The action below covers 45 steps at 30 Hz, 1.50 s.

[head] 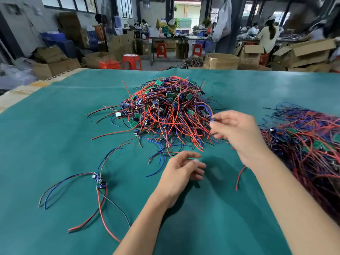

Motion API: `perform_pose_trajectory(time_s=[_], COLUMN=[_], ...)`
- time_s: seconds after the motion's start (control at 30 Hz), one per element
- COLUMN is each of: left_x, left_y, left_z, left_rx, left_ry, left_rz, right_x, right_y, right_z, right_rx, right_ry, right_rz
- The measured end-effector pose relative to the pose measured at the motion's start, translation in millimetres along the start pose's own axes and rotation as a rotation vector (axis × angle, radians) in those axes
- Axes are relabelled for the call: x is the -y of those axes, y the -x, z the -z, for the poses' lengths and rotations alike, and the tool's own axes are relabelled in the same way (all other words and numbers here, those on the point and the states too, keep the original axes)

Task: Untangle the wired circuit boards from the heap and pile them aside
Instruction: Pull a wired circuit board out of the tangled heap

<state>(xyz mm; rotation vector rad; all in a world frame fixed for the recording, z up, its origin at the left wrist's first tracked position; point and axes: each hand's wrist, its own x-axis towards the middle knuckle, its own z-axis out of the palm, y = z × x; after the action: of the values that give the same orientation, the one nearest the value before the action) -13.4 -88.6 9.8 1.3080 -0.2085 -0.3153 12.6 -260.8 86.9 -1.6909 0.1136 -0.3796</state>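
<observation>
Here, with the right hand (237, 131) pinching a blue-wired board at the right edge of the tangled heap (169, 111) mid-frame, lift slowly, letting the loosely curled, empty left hand (181, 170) steady snagging wires.

Bright daylight — blurred, warped edges

The table cover (55, 126) is plain teal green. The heap (165, 111) at centre and the pile (303, 140) at right show red, blue and black wires with small green boards. Far stools (131, 61) are orange-red; cartons (303, 52) are brown.
</observation>
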Motion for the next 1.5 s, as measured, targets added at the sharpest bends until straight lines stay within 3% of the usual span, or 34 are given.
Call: perform_pose_trajectory(time_s=[0.07, 0.13, 0.27, 0.43, 0.57, 0.7, 0.83, 0.93, 1.1, 1.33, 1.5], left_x=[0, -2, 0, 3, 1, 0, 1, 1, -4, -5, -5], left_y=[-1, -2, 0, -1, 1, 3, 4, 4, 5, 8, 11], left_z=[-1, -1, 1, 2, 4, 5, 5, 4, 0, -1, 1], left_rx=[-0.018, -0.017, 0.031, -0.035, 0.013, 0.097, 0.080, 0.115, 0.158, 0.234, 0.279], left_ry=[0.060, 0.121, 0.085, 0.001, -0.036, -0.065, -0.108, -0.129, -0.126, -0.174, -0.196], left_rz=[0.007, 0.019, -0.013, -0.050, -0.071, -0.065, -0.072, -0.065, -0.059, -0.047, -0.032], right_x=[-11, -27, -46, -49, -54, -53, -49, -49, -47, -56, -57], right_y=[36, 61, 75, 72, 69, 69, 69, 69, 67, 53, 42], right_z=[3, 1, -15, -16, -12, -7, -3, -1, 1, 15, 35], right_rx=[0.101, 0.149, 0.184, 0.144, 0.065, 0.164, 0.193, 0.104, -0.035, -0.296, -0.612], right_ry=[-0.230, -0.296, -0.170, -0.236, -0.247, -0.230, -0.104, 0.190, 0.311, 0.122, -0.129], right_rz=[-0.066, -0.120, -0.120, -0.171, -0.199, -0.218, -0.154, 0.005, 0.144, 0.080, 0.046])
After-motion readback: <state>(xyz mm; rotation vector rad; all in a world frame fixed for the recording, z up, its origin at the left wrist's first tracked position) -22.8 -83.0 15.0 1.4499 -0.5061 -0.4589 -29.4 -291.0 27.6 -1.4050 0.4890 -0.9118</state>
